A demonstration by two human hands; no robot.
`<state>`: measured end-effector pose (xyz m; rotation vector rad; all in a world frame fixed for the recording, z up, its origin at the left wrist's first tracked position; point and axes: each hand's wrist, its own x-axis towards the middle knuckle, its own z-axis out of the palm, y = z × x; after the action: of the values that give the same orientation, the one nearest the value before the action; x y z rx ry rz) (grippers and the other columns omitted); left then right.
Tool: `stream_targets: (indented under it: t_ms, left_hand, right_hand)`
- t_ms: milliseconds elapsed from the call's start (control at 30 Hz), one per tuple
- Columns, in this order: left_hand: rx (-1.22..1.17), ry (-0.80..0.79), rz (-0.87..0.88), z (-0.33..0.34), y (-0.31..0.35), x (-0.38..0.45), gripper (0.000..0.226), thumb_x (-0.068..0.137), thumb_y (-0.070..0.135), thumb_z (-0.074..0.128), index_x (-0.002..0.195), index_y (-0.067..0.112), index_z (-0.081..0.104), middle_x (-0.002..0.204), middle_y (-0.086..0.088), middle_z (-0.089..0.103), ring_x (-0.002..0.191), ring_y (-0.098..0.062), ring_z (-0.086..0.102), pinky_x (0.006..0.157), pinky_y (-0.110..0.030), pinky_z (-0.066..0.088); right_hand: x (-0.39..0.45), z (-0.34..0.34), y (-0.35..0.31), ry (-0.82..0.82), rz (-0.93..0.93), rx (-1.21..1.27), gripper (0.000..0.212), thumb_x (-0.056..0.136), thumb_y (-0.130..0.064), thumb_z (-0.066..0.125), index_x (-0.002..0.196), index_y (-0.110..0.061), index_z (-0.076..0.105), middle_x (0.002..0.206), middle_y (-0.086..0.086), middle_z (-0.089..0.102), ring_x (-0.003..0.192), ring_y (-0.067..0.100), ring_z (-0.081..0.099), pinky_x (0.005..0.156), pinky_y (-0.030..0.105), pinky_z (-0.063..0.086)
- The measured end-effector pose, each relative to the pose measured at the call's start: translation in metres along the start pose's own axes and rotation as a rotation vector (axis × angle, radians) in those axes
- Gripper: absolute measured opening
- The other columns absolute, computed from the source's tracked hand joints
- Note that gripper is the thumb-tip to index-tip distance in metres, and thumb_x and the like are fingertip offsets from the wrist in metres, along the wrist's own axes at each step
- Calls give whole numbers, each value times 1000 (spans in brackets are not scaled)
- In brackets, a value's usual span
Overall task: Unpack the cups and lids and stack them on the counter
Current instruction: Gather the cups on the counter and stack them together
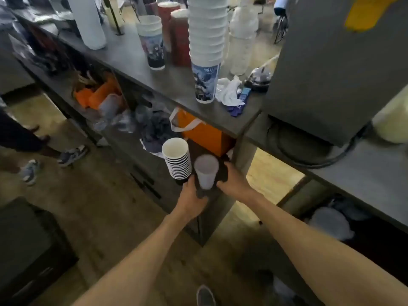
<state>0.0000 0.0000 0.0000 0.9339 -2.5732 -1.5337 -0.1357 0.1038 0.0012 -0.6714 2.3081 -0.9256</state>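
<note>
Fingers of our left hand curl under the dark base of a nested stack of white-rimmed paper cups; fingers of our right hand wrap the far side of the same dark bundle, and whether they also pinch the single frosted translucent plastic cup we cannot tell. Both hands sit low, just in front of the orange carrier bag with white handles on the open shelf. We judge the two-handed hold is there to keep the loose cups together while they come up from the shelf.

Orientation: the paper stack's long axis runs roughly upright, tilted a little, mouth facing up toward us. The frosted cup stands the same way, mouth up, touching the stack's right side.

Above the orange bag lies the grey counter top. Directly over the bag on that counter stands a tall column of printed white-rimmed cups, upright, mouths up. Left of and beyond that column is a shorter printed stack; red cups stand behind. We take the counter as the destination.
</note>
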Motion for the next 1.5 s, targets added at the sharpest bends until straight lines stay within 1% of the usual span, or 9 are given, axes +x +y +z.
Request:
stream_targets:
  t_ms: [233, 367, 633, 733, 900, 1067, 1200, 1333, 1500]
  left_hand:
    - [30, -217, 3, -13, -30, 61, 92, 89, 5, 69, 158, 9, 8, 162, -10, 23, 150, -27, 24, 121, -36, 27]
    - [45, -351, 43, -10, -43, 80, 85, 91, 0, 63, 156, 15, 12, 160, -9, 29, 148, -28, 29, 121, -44, 28]
    - [-57, -415, 170, -19, -46, 74, 66, 81, -3, 54, 142, 14, 38, 142, -12, 51, 133, -30, 49, 113, -49, 41]
    - [-29, -420, 209, -25, -26, 58, 41, 88, -2, 56, 121, 20, 44, 125, -8, 57, 118, -27, 57, 101, -46, 51]
    - [12, -525, 290, -8, 23, 14, 18, 101, 4, 47, 112, 18, 47, 110, -7, 58, 95, -19, 59, 69, -26, 49]
    - [-204, -711, 31, 70, 78, -58, 20, 102, 29, 42, 109, 15, 55, 117, -11, 65, 101, -24, 66, 93, -48, 55]
    - [-323, -867, -119, 133, 119, -152, 29, 104, 40, 48, 113, 15, 61, 104, -7, 71, 95, -24, 71, 81, -39, 58]
    - [-332, -1119, -166, 195, 152, -244, 35, 97, 52, 55, 116, 24, 62, 116, -10, 67, 105, -29, 67, 83, -42, 59]
    - [-331, -1321, -194, 282, 193, -358, 42, 98, 52, 55, 130, 25, 57, 125, -11, 62, 112, -31, 64, 74, -39, 61]
  right_hand:
    - [40, 11, -35, 50, 335, 249, 83, 86, -35, 66, 157, -19, 26, 157, 3, 39, 138, 27, 44, 112, 45, 42]
    - [41, 21, -49, 111, 408, 296, 49, 95, -13, 62, 143, -11, 48, 140, 10, 55, 126, 29, 54, 103, 41, 49]
    - [2, 26, -66, 293, 444, 410, 40, 88, 0, 63, 116, -25, 50, 115, 4, 57, 110, 26, 57, 91, 51, 58]
    - [-29, 18, -69, 375, 429, 438, 47, 87, -1, 65, 127, -20, 48, 122, 6, 54, 114, 28, 56, 93, 51, 57]
    - [-115, -7, -53, 566, 406, 461, 54, 92, -6, 63, 142, -14, 42, 125, 2, 54, 109, 22, 58, 83, 41, 62]
    - [-238, -30, -6, 757, 514, 449, 55, 92, -8, 62, 142, -22, 44, 133, 0, 51, 125, 23, 50, 103, 44, 50]
    - [-345, -41, 37, 885, 585, 472, 56, 86, -2, 63, 133, -27, 48, 132, 1, 50, 124, 23, 50, 103, 47, 51]
    - [-452, -50, 81, 1046, 615, 484, 54, 87, 2, 62, 127, -31, 47, 125, -6, 48, 118, 14, 49, 87, 24, 53]
    - [-592, -74, 135, 1170, 587, 512, 45, 90, -11, 64, 127, -33, 48, 123, -7, 50, 112, 18, 54, 80, 33, 62]
